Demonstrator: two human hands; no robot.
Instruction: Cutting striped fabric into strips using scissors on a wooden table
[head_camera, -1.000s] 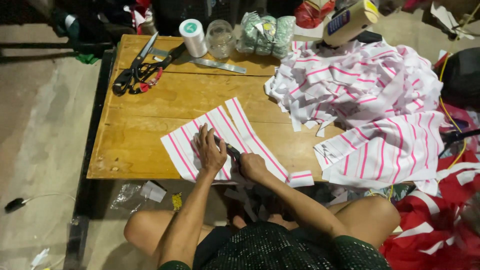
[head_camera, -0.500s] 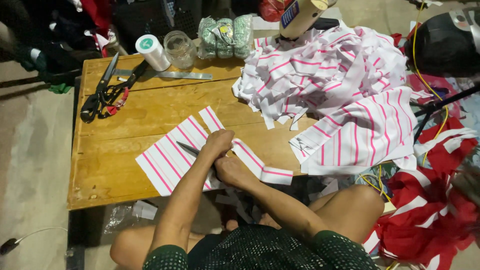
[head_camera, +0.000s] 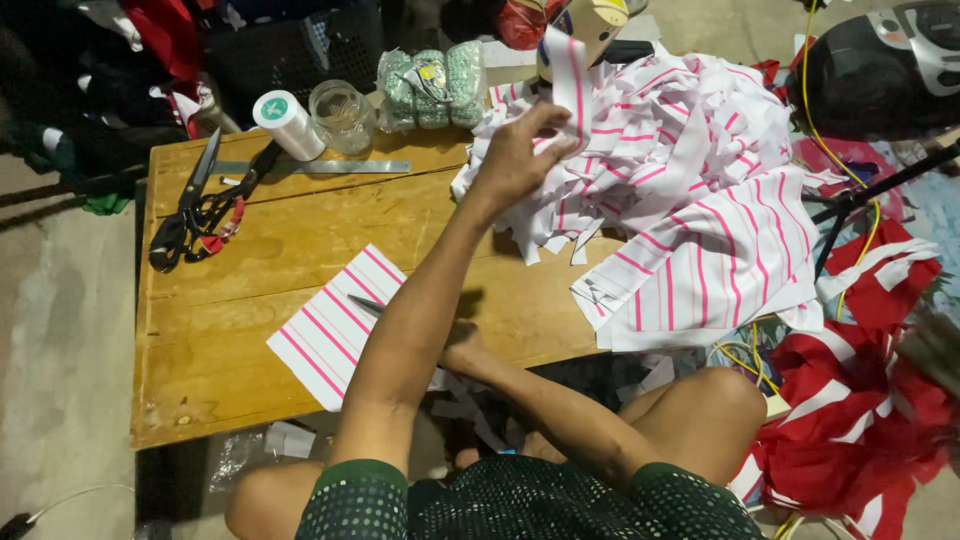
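Fingers (head_camera: 545, 135) of the left hand (head_camera: 515, 160) pinch a white strip (head_camera: 568, 75) with a pink stripe, held up over the far right of the table (head_camera: 200, 350), above the fabric heap (head_camera: 680, 200). Right hand (head_camera: 462, 348) rests at the table's near edge, mostly hidden behind the left forearm; whether its fingers are closed cannot be told. A slim metal tool (head_camera: 366, 305) lies just beside it on the striped sheet (head_camera: 335, 330), which sits near the table's front centre.

Containers: a glass jar (head_camera: 342, 115) at the table's far edge, contents unclear; a thread spool (head_camera: 288, 125) stands just left of it, green bundles (head_camera: 430, 85) to its right. Scissors (head_camera: 205, 200) and a ruler (head_camera: 310, 167) lie at the far left.

Change: half a second earlier both hands met over the sheet; the left has since risen to the heap, carrying the strip.
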